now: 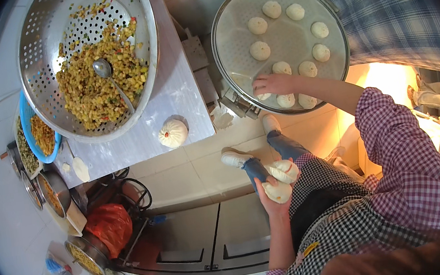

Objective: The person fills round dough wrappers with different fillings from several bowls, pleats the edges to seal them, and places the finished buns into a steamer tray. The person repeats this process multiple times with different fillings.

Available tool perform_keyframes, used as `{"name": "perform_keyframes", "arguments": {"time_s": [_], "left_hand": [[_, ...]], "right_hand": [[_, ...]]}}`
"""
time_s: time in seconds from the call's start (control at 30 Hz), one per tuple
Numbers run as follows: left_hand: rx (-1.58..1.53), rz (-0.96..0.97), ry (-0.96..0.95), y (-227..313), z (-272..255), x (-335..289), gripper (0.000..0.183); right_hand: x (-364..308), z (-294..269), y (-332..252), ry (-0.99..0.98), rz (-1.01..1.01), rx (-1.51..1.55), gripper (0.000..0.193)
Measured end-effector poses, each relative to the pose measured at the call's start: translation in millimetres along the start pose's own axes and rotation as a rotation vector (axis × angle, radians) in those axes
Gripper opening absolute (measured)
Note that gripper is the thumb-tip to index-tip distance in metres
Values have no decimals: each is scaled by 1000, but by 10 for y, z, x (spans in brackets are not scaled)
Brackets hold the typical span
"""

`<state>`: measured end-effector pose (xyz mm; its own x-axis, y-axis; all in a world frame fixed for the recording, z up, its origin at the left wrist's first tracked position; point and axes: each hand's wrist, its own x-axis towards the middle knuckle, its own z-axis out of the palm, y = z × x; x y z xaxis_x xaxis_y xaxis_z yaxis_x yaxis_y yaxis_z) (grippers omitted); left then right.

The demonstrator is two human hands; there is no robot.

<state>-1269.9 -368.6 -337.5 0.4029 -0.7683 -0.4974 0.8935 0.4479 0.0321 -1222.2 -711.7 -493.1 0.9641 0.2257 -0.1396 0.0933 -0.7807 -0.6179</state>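
Buns (280, 180), two of them, sit in the left hand (273, 196), whose grip is cupped under them, palm up near the waist, likely so the soft dough keeps its shape. One bun rests on the other, both touching the palm and fingers.

Out ahead, the right hand (274, 83) reaches over the near rim of the round steamer tray (229, 36); its fingers press down on a bun at the tray's edge, though whether they are clasped or loosened I cannot tell. Other buns lie spaced apart in a ring, probably to leave room between them.

Farther left, on the desk (181, 95), one bun (173, 133) sits alone below a colander (38, 61) of chopped filling with a spoon (104, 69).
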Motion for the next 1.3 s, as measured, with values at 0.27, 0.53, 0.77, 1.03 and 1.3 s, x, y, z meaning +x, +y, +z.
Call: {"name": "perform_keyframes", "arguments": {"time_s": [0.27,0.53,0.77,1.03,1.3], "left_hand": [[72,34,136,19,406,534,67],[220,40,72,-63,463,817,73],[172,30,170,-51,240,712,70],[101,14,285,-102,112,708,65],[-4,-33,313,-51,179,871,68]], "right_hand": [[-648,-770,-1353,109,180,950,61],[-536,-811,-1138,117,523,956,74],[406,-258,52,357,40,30,59],[548,-46,326,242,-117,-141,46],[344,-595,-403,428,-70,51,46]]}}
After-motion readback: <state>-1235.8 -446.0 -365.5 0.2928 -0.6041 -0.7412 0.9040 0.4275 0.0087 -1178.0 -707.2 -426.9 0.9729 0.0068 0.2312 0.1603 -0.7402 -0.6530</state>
